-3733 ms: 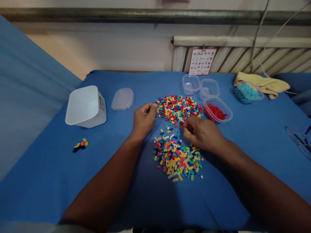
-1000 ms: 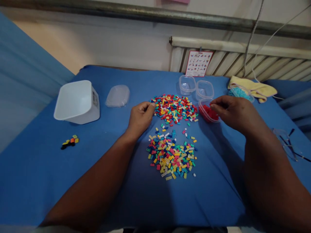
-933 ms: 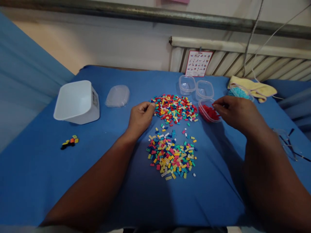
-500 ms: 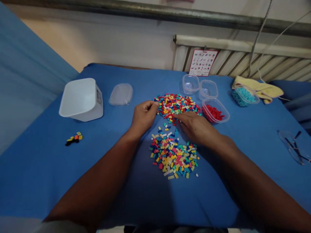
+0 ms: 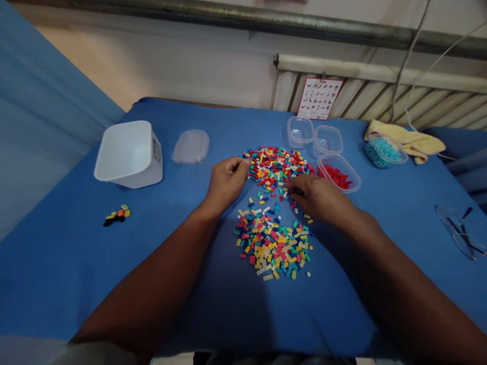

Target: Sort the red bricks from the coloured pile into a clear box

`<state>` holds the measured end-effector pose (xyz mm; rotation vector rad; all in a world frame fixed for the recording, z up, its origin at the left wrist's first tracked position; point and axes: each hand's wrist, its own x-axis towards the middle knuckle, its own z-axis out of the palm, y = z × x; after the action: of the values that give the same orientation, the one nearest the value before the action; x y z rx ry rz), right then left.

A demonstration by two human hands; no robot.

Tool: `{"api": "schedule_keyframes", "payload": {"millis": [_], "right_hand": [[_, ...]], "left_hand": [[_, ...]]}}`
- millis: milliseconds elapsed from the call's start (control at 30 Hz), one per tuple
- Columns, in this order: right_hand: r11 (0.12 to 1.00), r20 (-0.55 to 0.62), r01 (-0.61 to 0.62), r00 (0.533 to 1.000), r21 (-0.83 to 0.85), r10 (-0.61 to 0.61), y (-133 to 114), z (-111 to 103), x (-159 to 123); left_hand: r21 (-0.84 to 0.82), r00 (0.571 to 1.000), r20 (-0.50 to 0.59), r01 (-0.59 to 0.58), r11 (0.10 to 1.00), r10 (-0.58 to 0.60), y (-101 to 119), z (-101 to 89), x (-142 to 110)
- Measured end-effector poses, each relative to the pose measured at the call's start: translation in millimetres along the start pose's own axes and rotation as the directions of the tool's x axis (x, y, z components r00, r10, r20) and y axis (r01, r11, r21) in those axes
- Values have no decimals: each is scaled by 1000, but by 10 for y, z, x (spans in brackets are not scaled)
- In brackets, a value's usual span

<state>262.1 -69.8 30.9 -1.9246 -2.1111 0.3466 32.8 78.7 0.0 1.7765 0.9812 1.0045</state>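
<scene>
Two heaps of small toy bricks lie in the middle of the blue-covered table. At the left edge of the far, mixed-colour heap (image 5: pixel 276 165) is my left hand (image 5: pixel 227 178), its fingers curled together; whatever they pinch is too small to make out. My right hand (image 5: pixel 314 195) is at that heap's near right side, fingers bent down with the tips by some loose bricks; their grip is partly hidden. The nearer heap (image 5: pixel 274 243) spreads between my forearms. Just beyond my right hand, a clear tub (image 5: pixel 355 183) holds red bricks (image 5: pixel 335 177).
Two clear tubs (image 5: pixel 300 133) stand at the back, near a picture card (image 5: pixel 319 99). Further right are a tub of turquoise bricks (image 5: pixel 386 150), a yellow cloth (image 5: pixel 422 144) and glasses (image 5: pixel 462 233). To the left sit a white bin (image 5: pixel 129 154), a lid (image 5: pixel 191 147) and several joined bricks (image 5: pixel 117 215).
My right hand has shifted slightly right and toward me, uncovering several loose bricks at the heap's near side. My left hand stays in about the same place.
</scene>
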Motion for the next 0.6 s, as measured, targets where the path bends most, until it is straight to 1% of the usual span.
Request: {"api": "schedule_keyframes", "payload": {"millis": [167,233,300,400,600], "right_hand": [[999,19,-6,1000,-51,7,-11,-9,4],[999,-2,15,1000,-41,-15,-56,-22,1],[998,-25,61,998,-5,-61,-119,-13,1],[993,-18,118,993,30,-117,-199,47,13],[994,17,105,994,-25,-105,-258,148,45]], "left_hand": [[-1,1000,-2,4,1000,-4,-1,-1,-3],[0,1000,-1,7,1000,-7,2,0,-4],[1,1000,0,8,1000,-8,7,2,-4],[8,1000,-3,3,1000,-3,17,4,-6],[14,1000,7,3,1000,-3,16,5,-11]]}}
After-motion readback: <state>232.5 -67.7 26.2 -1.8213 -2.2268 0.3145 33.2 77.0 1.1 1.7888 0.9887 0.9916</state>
